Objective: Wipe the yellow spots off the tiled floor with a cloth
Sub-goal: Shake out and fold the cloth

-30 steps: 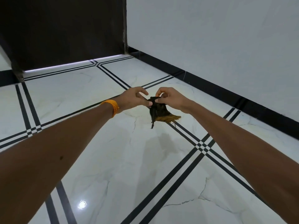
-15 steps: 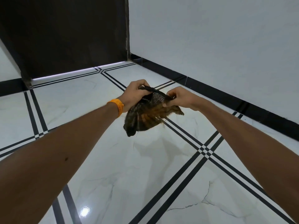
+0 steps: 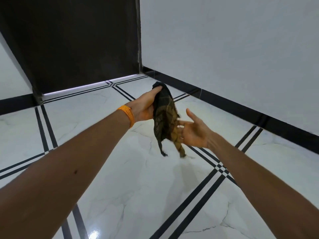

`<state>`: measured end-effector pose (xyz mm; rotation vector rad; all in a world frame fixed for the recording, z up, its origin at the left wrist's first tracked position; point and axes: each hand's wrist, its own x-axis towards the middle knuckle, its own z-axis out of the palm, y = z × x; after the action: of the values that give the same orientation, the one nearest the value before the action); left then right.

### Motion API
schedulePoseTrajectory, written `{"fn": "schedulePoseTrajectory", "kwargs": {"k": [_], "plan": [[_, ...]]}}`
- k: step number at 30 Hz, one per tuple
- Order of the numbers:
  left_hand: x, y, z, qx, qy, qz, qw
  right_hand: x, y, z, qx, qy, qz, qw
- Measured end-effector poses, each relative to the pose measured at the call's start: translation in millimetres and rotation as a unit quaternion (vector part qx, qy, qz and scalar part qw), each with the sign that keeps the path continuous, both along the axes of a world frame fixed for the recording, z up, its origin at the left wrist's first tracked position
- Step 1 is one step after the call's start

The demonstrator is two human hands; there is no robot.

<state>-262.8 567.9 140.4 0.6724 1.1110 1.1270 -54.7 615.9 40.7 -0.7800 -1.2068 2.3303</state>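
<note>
Preparation stage: dark checked fabric cloth (image 3: 164, 118) gripped at top by left hand (image 3: 146, 107), right hand (image 3: 194, 132) fingers open beside it; next, lowering to white tiled floor (image 3: 120, 187).

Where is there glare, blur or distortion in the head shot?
Head view: glare spot on the glossy tiled floor at the bottom edge; right hand and the cloth's hanging ends smeared by motion; left hand fairly sharp; wide-angle lens stretches the forearms and tilts the wall corner.
</note>
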Motion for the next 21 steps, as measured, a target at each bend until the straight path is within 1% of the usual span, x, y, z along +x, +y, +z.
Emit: {"fn": "schedulePoseTrajectory", "kwargs": {"k": [2,4,6,8,10,12,13,14,16,17,18,19,21], "plan": [[-5,-1,-5,-0.013,-0.014,-0.006,1.0,-6,-10,-3,0.027,0.01,0.051,0.998],[-15,-1,-12,-0.017,-0.023,-0.02,0.999,-10,-11,4,0.053,0.036,0.049,0.997],[-23,-1,-16,-0.01,-0.034,-0.042,0.998,-14,-8,15,0.042,0.062,-0.006,0.997],[-30,1,-19,0.001,-0.018,-0.042,0.999,-18,-6,24,0.028,0.085,-0.075,0.993],[-38,7,-23,-0.006,0.006,-0.008,1.0,-22,-5,30,0.014,0.095,-0.159,0.983],[-43,11,-29,-0.038,0.058,0.007,0.998,-26,-4,29,-0.019,0.099,-0.202,0.974],[-42,10,-32,-0.055,0.089,0.008,0.994,-28,-6,27,-0.05,0.079,-0.198,0.976],[-41,10,-36,-0.07,0.11,0.005,0.991,-30,-10,23,-0.077,0.038,-0.175,0.981],[-38,10,-38,-0.076,0.14,0.007,0.987,-28,-18,14,-0.093,-0.064,-0.076,0.991],[-38,9,-35,-0.067,0.151,0.014,0.986,-27,-23,10,-0.077,-0.096,-0.021,0.992],[-38,11,-31,-0.053,0.151,0.021,0.987,-25,-27,9,-0.053,-0.108,0.022,0.992],[-40,13,-26,-0.037,0.14,0.028,0.989,-22,-26,8,-0.031,-0.102,0.041,0.993],[-44,14,-18,-0.014,0.075,0.029,0.997,-19,-25,16,0.012,-0.045,0.011,0.999]]}}
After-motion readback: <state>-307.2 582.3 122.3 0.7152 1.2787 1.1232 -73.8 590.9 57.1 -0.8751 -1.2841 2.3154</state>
